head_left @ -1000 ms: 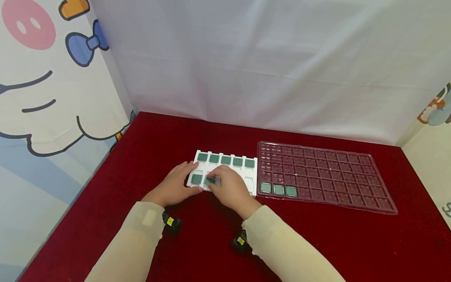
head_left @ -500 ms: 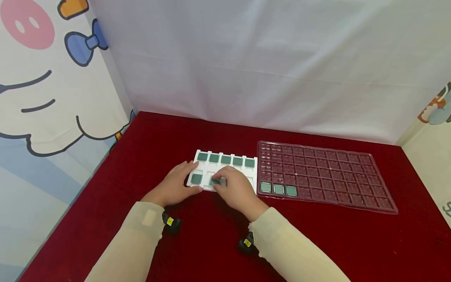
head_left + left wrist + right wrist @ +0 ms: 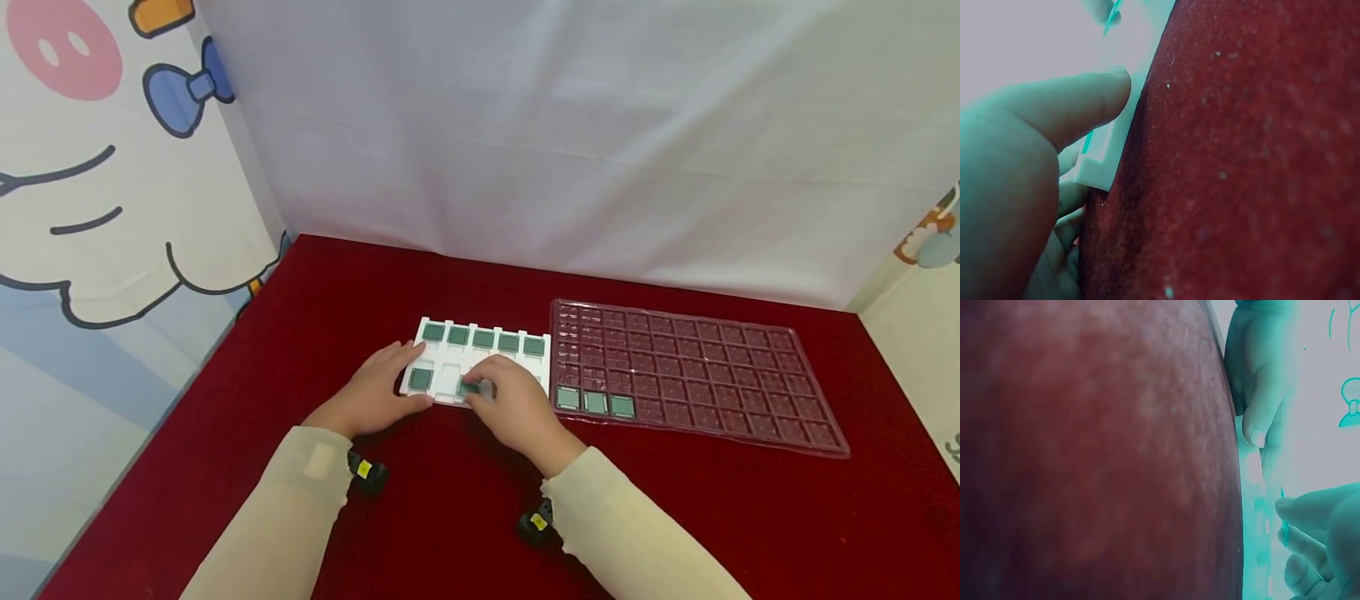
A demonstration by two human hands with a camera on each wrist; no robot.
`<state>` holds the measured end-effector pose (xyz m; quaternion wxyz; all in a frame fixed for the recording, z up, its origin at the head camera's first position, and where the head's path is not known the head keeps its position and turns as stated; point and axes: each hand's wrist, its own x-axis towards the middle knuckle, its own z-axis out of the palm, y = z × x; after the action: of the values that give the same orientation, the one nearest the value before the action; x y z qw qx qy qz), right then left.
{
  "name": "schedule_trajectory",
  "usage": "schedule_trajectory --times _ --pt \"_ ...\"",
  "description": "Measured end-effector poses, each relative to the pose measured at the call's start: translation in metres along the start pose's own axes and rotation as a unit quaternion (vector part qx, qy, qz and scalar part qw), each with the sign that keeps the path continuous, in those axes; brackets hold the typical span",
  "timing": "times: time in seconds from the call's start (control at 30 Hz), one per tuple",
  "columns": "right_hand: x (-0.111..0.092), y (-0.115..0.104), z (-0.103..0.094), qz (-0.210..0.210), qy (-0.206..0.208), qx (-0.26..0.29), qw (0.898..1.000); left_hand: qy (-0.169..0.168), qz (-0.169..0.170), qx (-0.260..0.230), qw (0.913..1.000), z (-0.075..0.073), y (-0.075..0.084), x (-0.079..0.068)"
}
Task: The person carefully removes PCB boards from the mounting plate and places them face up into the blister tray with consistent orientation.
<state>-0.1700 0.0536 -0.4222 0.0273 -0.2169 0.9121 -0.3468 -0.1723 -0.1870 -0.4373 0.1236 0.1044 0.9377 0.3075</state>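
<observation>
A white tray point(image 3: 450, 357) lies on the red cloth, with a row of green square chips point(image 3: 483, 339) along its back edge. Another green chip point(image 3: 421, 379) sits in its front left slot. At the tray's left end my left hand point(image 3: 373, 392) holds it, thumb point(image 3: 1100, 100) along the near side and fingers on the far side. My right hand point(image 3: 517, 410) pinches one green chip point(image 3: 468, 387) by its edges over the front row; the right wrist view shows this chip point(image 3: 1285, 532) edge-on between thumb and fingers. The right hand hides part of the tray's right side.
Against the white tray's right end lies a clear plastic tray point(image 3: 693, 371) with many square pockets. A few green chips point(image 3: 595, 403) occupy its front left pockets. Red cloth point(image 3: 712, 517) covers the table; a white curtain point(image 3: 525, 150) hangs behind it.
My right hand has moved right along the front row with the pinched chip, from the second slot to about the third. The second slot now shows bare. My left hand stays at the tray's end.
</observation>
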Motion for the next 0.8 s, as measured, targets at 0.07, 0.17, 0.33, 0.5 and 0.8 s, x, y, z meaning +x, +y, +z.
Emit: schedule_trajectory --times 0.07,0.17,0.33,0.5,0.8 --pt "-0.002 0.002 -0.003 0.000 0.005 -0.003 1.000 0.000 -0.003 -0.001 1.0000 0.000 0.000 0.000" --pt "-0.005 0.005 -0.007 0.001 0.016 -0.006 1.000 -0.001 -0.008 -0.003 1.0000 0.001 0.001 0.001" --pt "-0.011 0.013 -0.014 0.011 0.029 -0.009 0.999 -0.003 -0.011 -0.004 0.9999 0.001 0.001 0.002" --pt "-0.016 0.019 -0.019 0.022 0.035 -0.007 0.999 -0.004 -0.008 -0.005 0.9999 0.000 0.001 0.001" --pt "-0.024 0.028 -0.030 0.035 0.045 -0.006 0.998 -0.003 -0.009 -0.007 0.9999 0.000 0.000 0.001"
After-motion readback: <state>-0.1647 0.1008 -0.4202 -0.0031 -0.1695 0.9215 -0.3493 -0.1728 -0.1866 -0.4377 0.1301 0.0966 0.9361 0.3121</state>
